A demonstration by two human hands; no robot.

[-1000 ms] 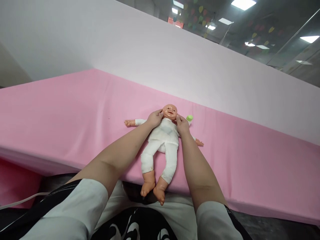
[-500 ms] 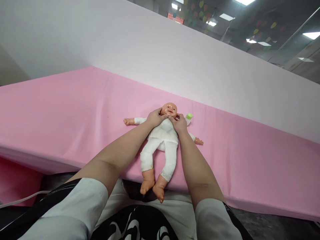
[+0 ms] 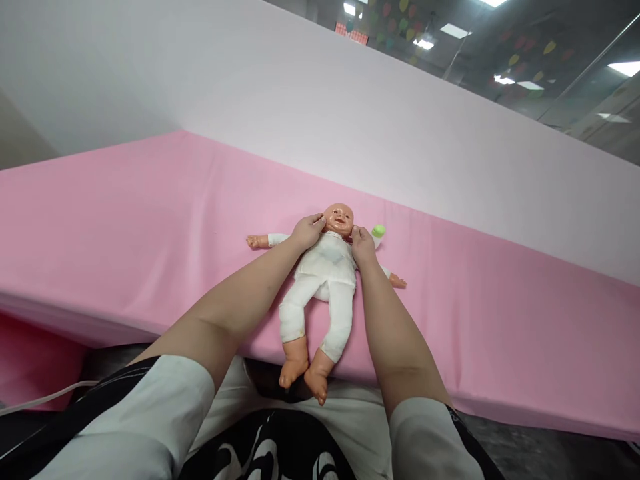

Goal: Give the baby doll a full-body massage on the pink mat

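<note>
A baby doll (image 3: 327, 260) in a white cloth suit lies on its back on the pink cloth (image 3: 165, 233), head away from me and feet at the near edge. My left hand (image 3: 309, 231) is closed beside the left side of its neck, fingers pressed together. On the other side of the neck my right hand (image 3: 363, 243) is closed too, thumb against the fingers. What the fingertips pinch is too small to make out. Just right of my right hand lies an object with a green end (image 3: 379, 231) and a whitish part.
A white wall (image 3: 350, 113) rises behind the pink surface, with glass panes (image 3: 450, 53) above it. A white cable (image 3: 45, 402) runs at the lower left. The doll's feet (image 3: 306, 373) overhang the front edge.
My thumbs have moved apart, away from the middle of the doll's neckline to its two sides. The collar and chest now show between my hands.
</note>
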